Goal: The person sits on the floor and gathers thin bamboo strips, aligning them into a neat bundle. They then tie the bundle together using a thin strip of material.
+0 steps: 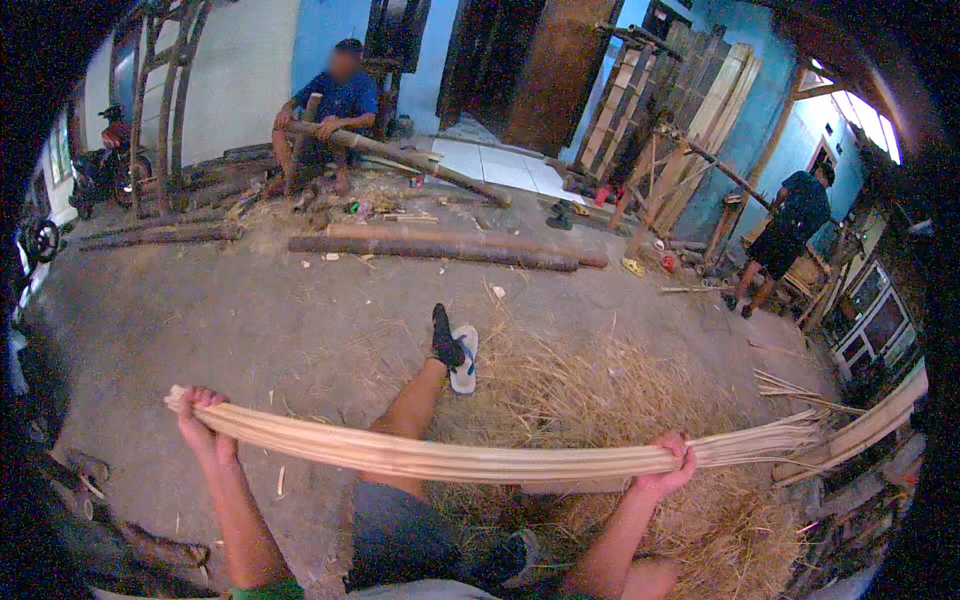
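Note:
A long bundle of pale bamboo strips stretches across in front of me, above my legs. My left hand is closed around it near its left end. Toward the other end, my right hand grips the same bundle from below, with its fingers wrapped over the top. Past the right hand the strips fan apart a little, and one thin strip hangs away from the rest. Between my hands the bundle sags slightly.
Straw-like shavings cover the floor ahead and to my right. Bamboo poles lie farther off. A seated person holds a bamboo pole at the far left; another person stands at right. Loose strips lie at right.

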{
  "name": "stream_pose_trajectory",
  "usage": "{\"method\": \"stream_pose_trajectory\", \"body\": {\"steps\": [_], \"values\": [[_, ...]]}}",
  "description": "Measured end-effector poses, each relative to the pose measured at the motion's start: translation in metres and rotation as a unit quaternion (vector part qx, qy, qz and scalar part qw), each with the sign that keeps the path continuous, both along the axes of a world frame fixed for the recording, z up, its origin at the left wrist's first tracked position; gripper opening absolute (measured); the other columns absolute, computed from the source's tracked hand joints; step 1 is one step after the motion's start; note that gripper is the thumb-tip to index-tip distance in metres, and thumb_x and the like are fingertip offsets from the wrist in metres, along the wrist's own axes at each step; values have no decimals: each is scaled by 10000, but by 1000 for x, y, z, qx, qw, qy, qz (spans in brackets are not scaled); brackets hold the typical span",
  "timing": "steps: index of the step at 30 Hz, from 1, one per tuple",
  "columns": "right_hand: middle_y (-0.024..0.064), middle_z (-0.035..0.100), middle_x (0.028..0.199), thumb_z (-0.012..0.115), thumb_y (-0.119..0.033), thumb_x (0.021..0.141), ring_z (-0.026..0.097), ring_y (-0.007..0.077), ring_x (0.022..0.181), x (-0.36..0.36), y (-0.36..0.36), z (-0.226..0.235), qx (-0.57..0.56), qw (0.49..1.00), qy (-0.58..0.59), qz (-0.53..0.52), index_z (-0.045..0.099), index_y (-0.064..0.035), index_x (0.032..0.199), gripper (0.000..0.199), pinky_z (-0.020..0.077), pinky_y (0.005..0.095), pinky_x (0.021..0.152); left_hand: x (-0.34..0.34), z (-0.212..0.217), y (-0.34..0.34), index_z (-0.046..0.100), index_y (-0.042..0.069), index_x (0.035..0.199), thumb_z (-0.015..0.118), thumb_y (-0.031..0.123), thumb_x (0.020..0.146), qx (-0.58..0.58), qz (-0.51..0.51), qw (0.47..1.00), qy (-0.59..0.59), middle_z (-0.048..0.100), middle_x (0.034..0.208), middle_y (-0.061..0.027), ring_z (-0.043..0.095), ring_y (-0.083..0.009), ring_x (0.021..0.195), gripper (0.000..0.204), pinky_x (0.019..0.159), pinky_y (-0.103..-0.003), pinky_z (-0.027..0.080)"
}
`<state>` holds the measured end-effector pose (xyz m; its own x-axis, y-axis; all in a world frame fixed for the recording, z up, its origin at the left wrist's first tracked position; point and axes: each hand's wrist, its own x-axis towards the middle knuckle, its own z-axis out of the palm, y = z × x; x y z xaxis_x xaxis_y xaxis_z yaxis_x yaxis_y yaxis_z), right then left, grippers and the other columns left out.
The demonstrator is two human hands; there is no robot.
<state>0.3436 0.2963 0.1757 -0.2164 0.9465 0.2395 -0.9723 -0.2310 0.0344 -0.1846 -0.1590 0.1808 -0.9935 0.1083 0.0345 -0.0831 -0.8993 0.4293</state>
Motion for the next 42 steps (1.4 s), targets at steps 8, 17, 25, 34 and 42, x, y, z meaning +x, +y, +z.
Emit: {"method": "stream_pose_trajectory", "body": {"steps": [8,17,25,34,42], "values": [[-9,464,737,555,-297,902,505,148,726,-2,3,6,-4,997,-67,-35,527,-80,994,238,491,359,703,6,14,6,482,59,978,467,116,1014,62,-37,997,-1,400,757,-11,439,-125,664,70,688,-321,447],[19,550,792,577,-291,876,576,140,738,-5,9,-19,-92,985,-117,-89,534,-94,972,223,530,318,713,14,24,-7,491,34,1047,460,102,1007,104,-35,987,115,427,804,-9,431,-124,706,86,698,-297,430],[-10,486,669,543,-265,896,531,138,628,-25,-2,-16,-53,971,-187,-142,508,-105,930,167,524,326,655,-3,9,-16,503,47,1057,500,97,967,45,-2,997,68,435,799,-13,455,-132,703,103,690,-303,435],[-6,394,665,456,-100,883,396,100,548,-31,-6,-15,-10,988,-131,-76,530,-43,989,141,430,296,556,-46,-74,-34,442,28,1346,751,130,844,-343,171,918,-100,494,1275,-128,503,-291,1155,598,1006,-428,423],[-34,396,651,494,-124,874,415,92,549,-40,-19,-8,-6,984,-146,-98,537,-50,1037,184,441,307,574,100,55,53,526,103,1366,756,412,815,-701,66,470,533,330,1534,-217,298,-402,1433,672,1158,-551,260]]}}
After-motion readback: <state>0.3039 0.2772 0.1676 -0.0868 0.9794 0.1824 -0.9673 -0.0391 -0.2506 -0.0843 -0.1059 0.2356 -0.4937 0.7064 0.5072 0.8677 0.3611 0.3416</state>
